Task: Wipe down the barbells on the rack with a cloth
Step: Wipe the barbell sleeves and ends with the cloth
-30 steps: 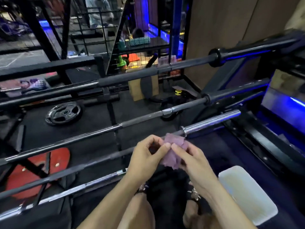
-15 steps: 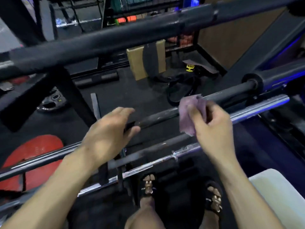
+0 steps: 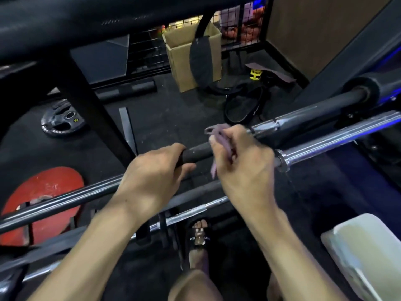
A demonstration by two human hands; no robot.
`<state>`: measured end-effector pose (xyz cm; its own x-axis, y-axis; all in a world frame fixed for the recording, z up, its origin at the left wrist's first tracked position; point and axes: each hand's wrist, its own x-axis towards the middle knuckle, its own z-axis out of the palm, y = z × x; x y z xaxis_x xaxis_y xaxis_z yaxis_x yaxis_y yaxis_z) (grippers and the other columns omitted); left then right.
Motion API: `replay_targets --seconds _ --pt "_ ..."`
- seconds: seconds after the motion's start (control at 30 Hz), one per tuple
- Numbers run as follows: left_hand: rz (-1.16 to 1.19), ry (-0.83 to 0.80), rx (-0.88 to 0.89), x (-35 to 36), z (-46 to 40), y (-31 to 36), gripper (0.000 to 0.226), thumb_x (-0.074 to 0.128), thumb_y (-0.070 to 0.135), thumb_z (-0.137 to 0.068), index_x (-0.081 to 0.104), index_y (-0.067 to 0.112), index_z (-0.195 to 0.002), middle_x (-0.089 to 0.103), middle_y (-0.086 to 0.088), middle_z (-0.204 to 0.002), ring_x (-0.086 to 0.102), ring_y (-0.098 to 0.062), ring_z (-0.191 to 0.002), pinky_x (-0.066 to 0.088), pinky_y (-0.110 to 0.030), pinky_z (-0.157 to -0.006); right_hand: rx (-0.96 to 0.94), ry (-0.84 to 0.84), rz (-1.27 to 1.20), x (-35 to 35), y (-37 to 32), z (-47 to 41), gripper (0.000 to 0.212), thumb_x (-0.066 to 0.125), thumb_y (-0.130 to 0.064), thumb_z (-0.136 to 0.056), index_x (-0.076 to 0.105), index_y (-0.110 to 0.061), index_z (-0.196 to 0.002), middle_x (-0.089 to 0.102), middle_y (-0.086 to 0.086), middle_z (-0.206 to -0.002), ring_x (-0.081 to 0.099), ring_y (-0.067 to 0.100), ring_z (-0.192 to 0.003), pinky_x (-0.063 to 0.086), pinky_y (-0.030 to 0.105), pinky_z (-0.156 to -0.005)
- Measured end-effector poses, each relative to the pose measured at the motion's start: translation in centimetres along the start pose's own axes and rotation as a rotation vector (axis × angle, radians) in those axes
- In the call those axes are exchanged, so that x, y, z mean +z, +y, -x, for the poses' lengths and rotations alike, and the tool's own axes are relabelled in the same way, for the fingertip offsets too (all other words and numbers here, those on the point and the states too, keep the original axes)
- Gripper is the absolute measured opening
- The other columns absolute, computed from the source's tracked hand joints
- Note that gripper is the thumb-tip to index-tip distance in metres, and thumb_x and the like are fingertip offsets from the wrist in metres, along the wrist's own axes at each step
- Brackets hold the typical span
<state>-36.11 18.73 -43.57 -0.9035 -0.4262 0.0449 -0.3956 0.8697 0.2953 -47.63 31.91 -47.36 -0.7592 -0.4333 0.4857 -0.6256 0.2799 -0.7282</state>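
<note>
Several barbells lie across the rack in front of me. My left hand (image 3: 152, 174) grips the dark shaft of the middle barbell (image 3: 197, 154). Just to its right, my right hand (image 3: 243, 168) holds a purple cloth (image 3: 219, 137) wrapped over the same shaft. A chrome barbell sleeve (image 3: 338, 141) runs off to the right beside that hand. A lower barbell (image 3: 186, 213) passes under my forearms. A thick black bar (image 3: 86, 20) crosses the top of the view.
On the floor lie a red weight plate (image 3: 45, 187), a small black plate (image 3: 61, 122), a cardboard box (image 3: 184, 55) and black straps (image 3: 243, 105). A white container (image 3: 368, 250) sits at lower right. My sandalled foot (image 3: 199, 235) stands under the bars.
Both hands left each other and reached forward to the barbell. The left hand closed round the shaft, and the right hand brought the cloth down onto it. My head leaned closer.
</note>
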Motion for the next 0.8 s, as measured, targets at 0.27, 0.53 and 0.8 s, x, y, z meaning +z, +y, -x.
replay_targets --seconds 0.27,0.53,0.8 --pt "0.052 0.057 0.026 0.5 0.1 -0.4 0.032 0.048 0.054 -0.094 0.058 0.025 -0.105 0.060 0.010 -0.076 0.057 -0.013 -0.069 0.035 -0.031 -0.061 0.053 0.135 0.125 -3.7 3.1 -1.5 0.017 0.061 -0.030 -0.096 0.060 -0.014 -0.092 0.062 -0.001 -0.064 0.060 0.032 -0.056 0.048 0.043 -0.056" --pt "0.033 0.092 0.036 1.0 0.1 -0.6 0.036 0.047 0.056 -0.093 0.059 0.025 -0.106 0.061 0.009 -0.076 0.059 -0.017 -0.068 0.036 -0.033 -0.059 0.035 0.018 0.001 -2.3 2.1 -1.4 0.021 0.066 -0.025 -0.084 0.056 -0.032 -0.101 0.075 -0.015 -0.081 0.074 0.013 -0.066 0.061 0.043 -0.065" --pt "0.023 0.096 -0.002 1.1 0.1 -0.6 0.037 0.045 0.057 -0.093 0.059 0.027 -0.110 0.064 0.009 -0.082 0.062 -0.019 -0.077 0.034 -0.033 -0.062 -0.096 0.000 0.095 -1.3 1.7 -0.5 0.021 0.060 -0.028 -0.090 0.064 -0.017 -0.107 0.074 -0.001 -0.100 0.072 0.026 -0.080 0.059 0.045 -0.068"
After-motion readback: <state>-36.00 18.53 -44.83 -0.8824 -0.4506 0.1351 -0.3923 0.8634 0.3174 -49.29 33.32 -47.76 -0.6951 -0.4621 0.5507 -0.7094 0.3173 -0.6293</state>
